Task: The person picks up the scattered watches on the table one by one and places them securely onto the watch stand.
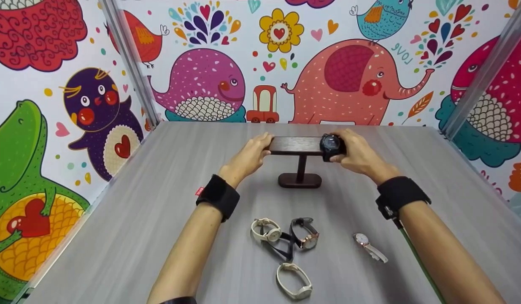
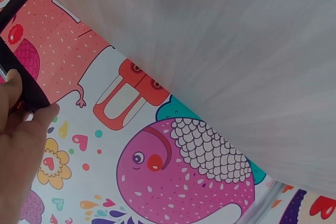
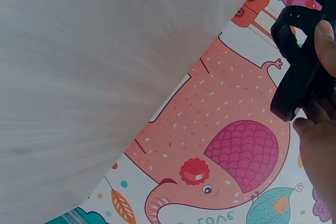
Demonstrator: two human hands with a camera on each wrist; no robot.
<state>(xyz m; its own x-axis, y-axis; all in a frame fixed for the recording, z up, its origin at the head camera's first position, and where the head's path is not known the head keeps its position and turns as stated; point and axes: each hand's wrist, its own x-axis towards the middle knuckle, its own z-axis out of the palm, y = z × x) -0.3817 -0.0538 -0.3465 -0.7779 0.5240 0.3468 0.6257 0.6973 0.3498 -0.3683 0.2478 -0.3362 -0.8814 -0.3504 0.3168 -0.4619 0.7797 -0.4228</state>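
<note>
Two forearms (image 1: 193, 253) come nearest the head camera, entering from seven and five o'clock, a black cuff (image 1: 219, 196) on each wrist. Toward twelve o'clock, the left hand (image 1: 248, 156) pinches the nine o'clock end of a dark stand's bar (image 1: 296, 145); the right hand (image 1: 359, 154) grips a black watch (image 1: 330, 145) at its three o'clock end. At six o'clock from the bar lie two cream watches (image 1: 274, 234) and a dark-strapped watch (image 1: 309, 242); a pale-strapped watch (image 1: 362, 239) lies at five.

From the left wrist, that hand sits near nine o'clock, thumb and fingers on the bar's end; a printed whale (image 2: 152, 182) fills six o'clock.

From the right wrist, the right hand at three o'clock holds the black watch; whether its strap encircles the bar, I cannot tell.
</note>
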